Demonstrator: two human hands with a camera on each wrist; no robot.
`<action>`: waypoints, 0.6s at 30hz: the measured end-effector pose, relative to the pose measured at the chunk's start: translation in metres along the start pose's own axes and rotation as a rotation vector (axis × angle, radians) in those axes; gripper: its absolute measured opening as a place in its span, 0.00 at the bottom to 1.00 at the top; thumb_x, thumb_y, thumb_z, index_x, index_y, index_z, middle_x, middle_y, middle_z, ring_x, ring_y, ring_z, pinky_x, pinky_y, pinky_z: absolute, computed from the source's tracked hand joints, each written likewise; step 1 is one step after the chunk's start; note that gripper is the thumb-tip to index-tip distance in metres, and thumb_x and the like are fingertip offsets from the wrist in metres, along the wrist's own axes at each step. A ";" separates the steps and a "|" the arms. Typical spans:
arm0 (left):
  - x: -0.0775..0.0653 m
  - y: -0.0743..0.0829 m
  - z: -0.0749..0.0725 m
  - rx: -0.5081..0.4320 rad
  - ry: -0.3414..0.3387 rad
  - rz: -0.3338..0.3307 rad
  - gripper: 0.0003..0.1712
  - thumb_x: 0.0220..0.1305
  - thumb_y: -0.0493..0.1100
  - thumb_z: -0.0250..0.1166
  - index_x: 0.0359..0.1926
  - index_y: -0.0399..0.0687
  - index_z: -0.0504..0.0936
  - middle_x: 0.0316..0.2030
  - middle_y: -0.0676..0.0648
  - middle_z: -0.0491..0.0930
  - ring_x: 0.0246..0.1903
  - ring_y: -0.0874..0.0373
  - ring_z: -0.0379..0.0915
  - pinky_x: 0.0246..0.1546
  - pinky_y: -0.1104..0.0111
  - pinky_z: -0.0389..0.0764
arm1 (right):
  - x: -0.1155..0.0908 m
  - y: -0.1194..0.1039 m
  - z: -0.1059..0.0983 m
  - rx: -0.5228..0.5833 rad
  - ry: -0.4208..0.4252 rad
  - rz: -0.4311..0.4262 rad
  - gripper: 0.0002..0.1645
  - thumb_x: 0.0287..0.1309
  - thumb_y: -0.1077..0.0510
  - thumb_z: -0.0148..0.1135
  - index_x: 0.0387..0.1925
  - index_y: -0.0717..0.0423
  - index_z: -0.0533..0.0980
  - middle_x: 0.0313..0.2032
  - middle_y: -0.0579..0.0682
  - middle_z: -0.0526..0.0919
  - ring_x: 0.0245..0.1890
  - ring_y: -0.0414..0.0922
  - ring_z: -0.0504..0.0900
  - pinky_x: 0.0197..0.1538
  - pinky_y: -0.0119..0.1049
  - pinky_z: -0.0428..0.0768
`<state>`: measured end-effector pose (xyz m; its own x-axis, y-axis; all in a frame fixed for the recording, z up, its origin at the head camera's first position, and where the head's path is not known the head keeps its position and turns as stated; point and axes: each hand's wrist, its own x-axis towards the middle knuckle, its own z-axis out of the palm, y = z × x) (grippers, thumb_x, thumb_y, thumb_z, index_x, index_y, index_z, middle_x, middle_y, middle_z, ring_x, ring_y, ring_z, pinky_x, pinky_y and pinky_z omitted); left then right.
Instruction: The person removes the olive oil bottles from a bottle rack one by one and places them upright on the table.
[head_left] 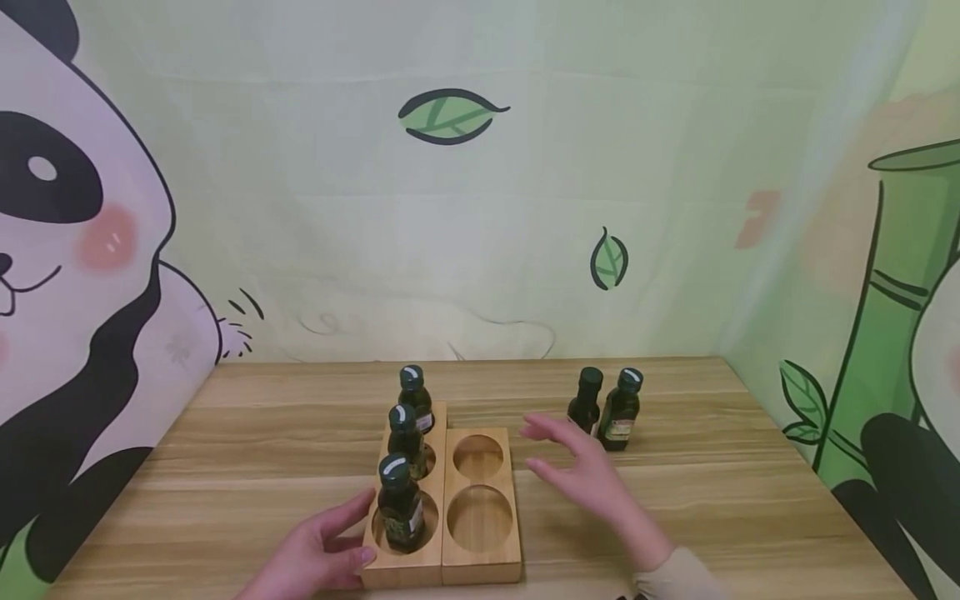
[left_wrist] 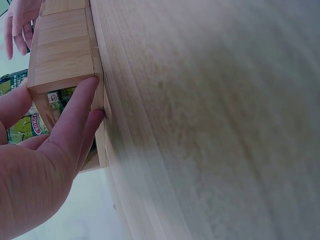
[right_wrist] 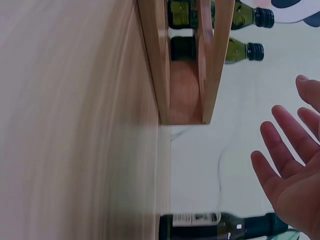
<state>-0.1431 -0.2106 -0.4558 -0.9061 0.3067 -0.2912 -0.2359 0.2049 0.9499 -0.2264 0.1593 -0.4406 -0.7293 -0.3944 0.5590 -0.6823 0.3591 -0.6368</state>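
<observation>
Beside the rectangular pale-wood rack the left hand grips, the right hand, fingers empty and spread, could brush and topple two dark-glass bottles.

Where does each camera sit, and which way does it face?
Head: worn there, facing forward and down over tabletop, rack and bottles; left hand and right hand show.
Left wrist: worn there, facing the rack's side, turned sideways; left hand shows, right hand partly, top left.
Right wrist: worn there, facing the rack's open side, turned sideways; right hand shows at right edge.
Head and left wrist views share both hands.
</observation>
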 end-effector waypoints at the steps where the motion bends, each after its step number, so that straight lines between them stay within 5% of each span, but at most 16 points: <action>1: 0.000 0.000 0.000 0.000 0.000 -0.001 0.47 0.63 0.44 0.70 0.76 0.39 0.55 0.72 0.27 0.49 0.58 0.33 0.71 0.43 0.52 0.84 | 0.001 -0.002 0.002 0.007 -0.006 -0.004 0.34 0.54 0.66 0.72 0.63 0.60 0.73 0.51 0.50 0.85 0.53 0.48 0.81 0.60 0.46 0.76; 18: 0.001 -0.001 -0.001 0.008 -0.002 -0.006 0.48 0.62 0.43 0.71 0.76 0.39 0.54 0.71 0.26 0.51 0.57 0.35 0.73 0.43 0.52 0.84 | 0.021 -0.032 0.033 0.049 -0.101 -0.089 0.35 0.56 0.63 0.70 0.65 0.60 0.70 0.54 0.55 0.82 0.55 0.51 0.79 0.62 0.48 0.74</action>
<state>-0.1437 -0.2112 -0.4572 -0.9039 0.3074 -0.2975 -0.2390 0.2139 0.9472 -0.2180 0.1113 -0.4258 -0.6552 -0.5071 0.5600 -0.7393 0.2777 -0.6135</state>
